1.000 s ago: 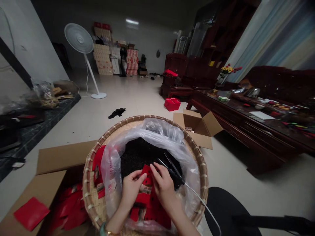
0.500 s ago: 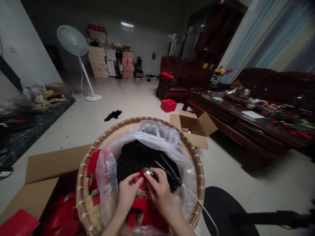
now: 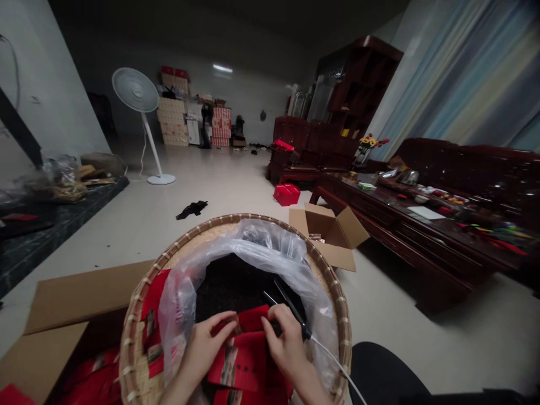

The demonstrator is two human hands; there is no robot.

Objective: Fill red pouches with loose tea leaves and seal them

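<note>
My left hand and my right hand are over a clear plastic bag set in a round woven basket. Between them, a red packet is pinched at its two ends by closed fingers. Just below it lie several more red packets with a picture strip and dark dots. Dark loose material fills the bag's far part. Right of my right hand rests a black tool with two long arms and a white cord; it looks like a hair straightener.
At the left, an open carton holds several red packets. Another open carton stands beyond the basket, near a dark wooden table. A black stool seat is at right. A white fan stands farther back.
Earlier, both hands held a small red packet upright, with something shiny at its top half a second ago. Now a red packet lies sideways between them, and the hands are lower and wider apart.
</note>
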